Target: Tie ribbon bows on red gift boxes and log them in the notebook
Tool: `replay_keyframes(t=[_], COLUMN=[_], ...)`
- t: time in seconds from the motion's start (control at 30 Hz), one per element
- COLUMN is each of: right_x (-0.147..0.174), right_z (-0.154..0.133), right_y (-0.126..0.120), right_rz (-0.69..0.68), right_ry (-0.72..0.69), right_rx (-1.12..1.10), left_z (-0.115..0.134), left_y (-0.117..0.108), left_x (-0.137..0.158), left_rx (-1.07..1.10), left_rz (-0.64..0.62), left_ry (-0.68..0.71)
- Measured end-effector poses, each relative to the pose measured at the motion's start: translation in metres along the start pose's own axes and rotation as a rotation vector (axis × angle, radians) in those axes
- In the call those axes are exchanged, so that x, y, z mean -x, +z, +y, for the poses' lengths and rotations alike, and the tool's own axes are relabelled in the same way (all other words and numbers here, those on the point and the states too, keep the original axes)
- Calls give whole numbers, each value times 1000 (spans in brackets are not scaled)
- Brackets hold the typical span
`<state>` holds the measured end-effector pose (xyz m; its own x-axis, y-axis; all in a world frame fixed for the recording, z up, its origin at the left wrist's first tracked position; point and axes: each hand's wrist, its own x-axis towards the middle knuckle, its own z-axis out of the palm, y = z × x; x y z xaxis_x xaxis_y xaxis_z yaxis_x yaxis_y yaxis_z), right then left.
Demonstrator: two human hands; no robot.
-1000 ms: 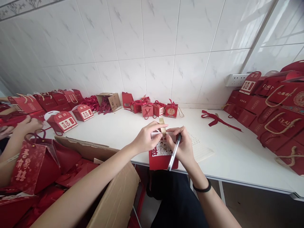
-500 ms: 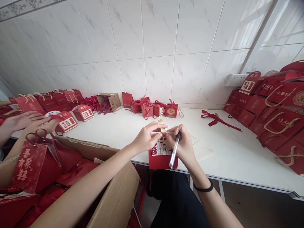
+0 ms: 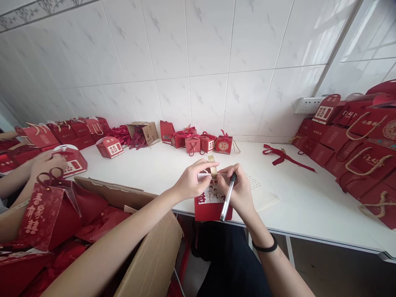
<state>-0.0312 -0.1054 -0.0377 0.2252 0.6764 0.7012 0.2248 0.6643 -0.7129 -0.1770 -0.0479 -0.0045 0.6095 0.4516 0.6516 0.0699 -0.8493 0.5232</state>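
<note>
A red card or flat box (image 3: 213, 212), printed with a cartoon couple, lies at the table's front edge. A short gold strip (image 3: 212, 164) stands up at its top. My left hand (image 3: 192, 180) is closed there, fingers pinching the strip by a white edge (image 3: 202, 176). Opposite it, my right hand (image 3: 239, 189) is closed with thumb and fingertips at the same top edge. A clear pen with a black cap (image 3: 228, 200) is tucked in my right hand, pointing down toward me. The fingertips hide exactly how the strip meets the card.
A cardboard carton (image 3: 151, 255) of red boxes stands at my left; another person's hands (image 3: 49, 163) work beyond it on a red box (image 3: 76, 161). Small boxes (image 3: 208, 142) line the wall. Stacked boxes (image 3: 328, 144) fill the right. A ribbon (image 3: 283, 156) and written paper (image 3: 266, 200) lie nearby.
My hands stay at the card's top with only slight finger shifts. The other person's hands and the red box they handle have moved left and lower.
</note>
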Motion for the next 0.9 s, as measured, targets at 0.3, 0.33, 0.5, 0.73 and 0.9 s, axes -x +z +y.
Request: replay_keyframes(t=[0.3, 0.33, 0.5, 0.73, 0.9], right_x=[0, 0, 0, -1, 1], right_z=[0, 0, 1, 2, 3], right_y=[-3, -3, -3, -1, 1], right_rz=[-30, -34, -44, -25, -10], right_ry=[-5, -5, -10, -5, -13], right_rx=[15, 17, 15, 45, 44], left_z=[0, 0, 0, -2, -2], left_y=[1, 1, 1, 1, 0], left_x=[0, 0, 0, 0, 1], left_rx=[-7, -3, 14, 21, 14], left_rz=[18, 17, 7, 5, 2], left_ry=[-19, -23, -18, -11, -18])
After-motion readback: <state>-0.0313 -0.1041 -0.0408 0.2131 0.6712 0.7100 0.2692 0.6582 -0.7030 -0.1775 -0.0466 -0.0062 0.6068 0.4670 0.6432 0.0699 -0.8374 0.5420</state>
